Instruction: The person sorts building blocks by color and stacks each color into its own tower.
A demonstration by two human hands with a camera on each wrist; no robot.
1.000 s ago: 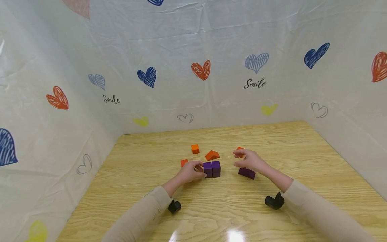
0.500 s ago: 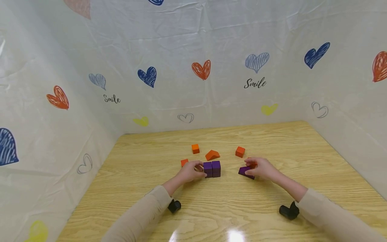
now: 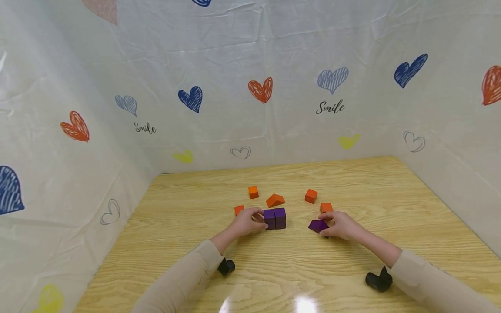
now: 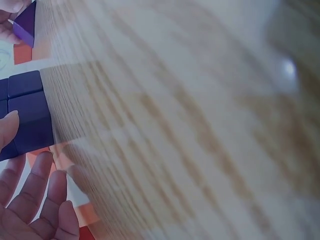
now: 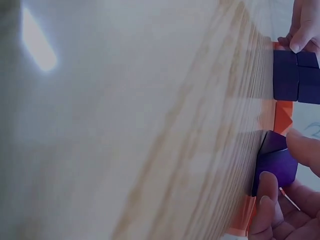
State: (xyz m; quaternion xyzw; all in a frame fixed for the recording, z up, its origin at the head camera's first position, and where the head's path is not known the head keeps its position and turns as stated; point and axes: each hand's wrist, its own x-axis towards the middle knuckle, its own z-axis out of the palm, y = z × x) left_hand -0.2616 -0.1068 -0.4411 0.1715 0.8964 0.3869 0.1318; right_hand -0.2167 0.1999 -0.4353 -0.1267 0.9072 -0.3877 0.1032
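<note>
Several purple cubes (image 3: 275, 218) stand as a block two wide and two high. My left hand (image 3: 247, 221) grips its left side, the thumb on the near face and fingers behind, as the left wrist view shows. To the right, my right hand (image 3: 341, 225) pinches a purple triangular block (image 3: 318, 226) between thumb and fingers. In the right wrist view that triangular block (image 5: 277, 167) is low over the table, tilted, its right end covered by fingers. An orange cube (image 3: 326, 208) sits just behind the right fingertips.
Behind the purple cubes lies an orange triangular block (image 3: 275, 201). Orange cubes stand at the back left (image 3: 253, 192), back right (image 3: 311, 196) and beside the left hand (image 3: 239, 210), partly hidden. A heart-printed curtain (image 3: 289, 130) borders the wooden table (image 3: 195, 191).
My right hand has moved right and nearer, from above the purple triangular block to pinching and tilting it. Orange cubes it covered now show. My left hand has stayed on the purple cubes.
</note>
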